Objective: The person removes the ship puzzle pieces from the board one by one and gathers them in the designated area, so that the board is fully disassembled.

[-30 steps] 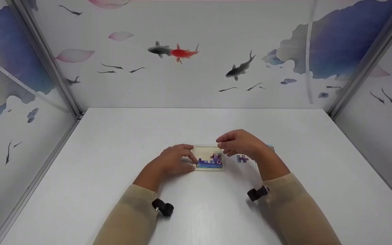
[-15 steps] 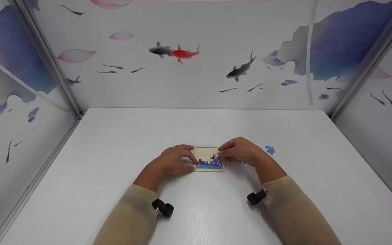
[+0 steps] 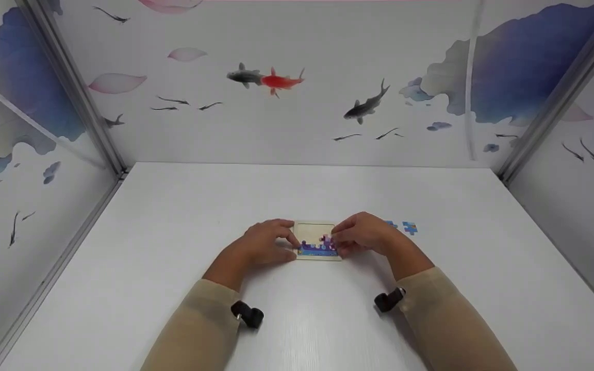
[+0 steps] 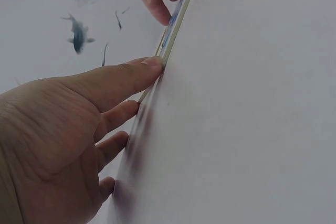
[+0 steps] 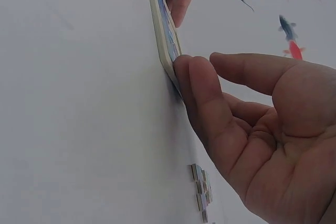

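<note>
A shallow wooden jigsaw tray (image 3: 315, 259) lies on the white table. Joined blue and purple puzzle pieces (image 3: 316, 250) cover its near strip and rise along the right side; bare wood shows at the back. My left hand (image 3: 266, 241) steadies the left edge, its thumb (image 4: 152, 62) at the near corner and its other fingers extended. At the tray's right side, my right hand (image 3: 365, 234) rests bent fingertips (image 5: 202, 72) on the edge, over the pieces there. Between that thumb and those fingers a gap shows in the right wrist view, without a piece in it.
Two loose blue puzzle pieces (image 3: 409, 228) show behind the right hand, one partly hidden by it. The right wrist view shows several loose pieces (image 5: 201, 190) beside the tray. White walls printed with fish enclose the table (image 3: 188, 201).
My right hand has come down and slightly nearer onto the tray's right edge, uncovering blue pieces behind it and covering the nearer purple one. The left hand has stayed in place.
</note>
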A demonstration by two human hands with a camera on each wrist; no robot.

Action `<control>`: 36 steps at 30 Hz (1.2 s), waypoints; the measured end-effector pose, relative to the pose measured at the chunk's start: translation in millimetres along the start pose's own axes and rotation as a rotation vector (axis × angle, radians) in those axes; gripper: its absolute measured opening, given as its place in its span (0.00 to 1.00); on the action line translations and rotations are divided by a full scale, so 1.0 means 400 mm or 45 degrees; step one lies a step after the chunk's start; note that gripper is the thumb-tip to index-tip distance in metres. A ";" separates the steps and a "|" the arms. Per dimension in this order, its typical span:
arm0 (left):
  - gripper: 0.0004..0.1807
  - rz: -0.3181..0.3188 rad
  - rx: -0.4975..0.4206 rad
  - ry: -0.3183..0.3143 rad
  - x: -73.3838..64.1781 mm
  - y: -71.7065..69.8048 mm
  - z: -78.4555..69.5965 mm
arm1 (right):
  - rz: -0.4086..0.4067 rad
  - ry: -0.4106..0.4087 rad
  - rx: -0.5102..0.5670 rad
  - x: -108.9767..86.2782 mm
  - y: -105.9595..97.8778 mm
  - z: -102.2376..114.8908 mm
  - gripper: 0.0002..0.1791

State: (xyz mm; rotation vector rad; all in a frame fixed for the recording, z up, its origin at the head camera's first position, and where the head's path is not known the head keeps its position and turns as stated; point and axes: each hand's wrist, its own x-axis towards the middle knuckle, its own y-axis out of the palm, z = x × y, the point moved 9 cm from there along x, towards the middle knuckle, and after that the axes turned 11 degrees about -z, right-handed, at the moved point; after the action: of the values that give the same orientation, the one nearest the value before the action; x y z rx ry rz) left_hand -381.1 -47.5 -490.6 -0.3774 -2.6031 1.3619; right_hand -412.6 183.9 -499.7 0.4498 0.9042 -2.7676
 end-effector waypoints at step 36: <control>0.08 0.002 0.001 0.001 0.005 0.005 0.005 | -0.160 -0.023 -0.051 0.009 -0.017 0.002 0.06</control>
State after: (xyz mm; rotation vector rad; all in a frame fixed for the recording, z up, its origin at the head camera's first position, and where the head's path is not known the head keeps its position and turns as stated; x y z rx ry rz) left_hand -383.4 -47.2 -493.1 -0.3796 -2.6023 1.3631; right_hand -418.1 188.5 -496.5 0.3735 1.0145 -2.8546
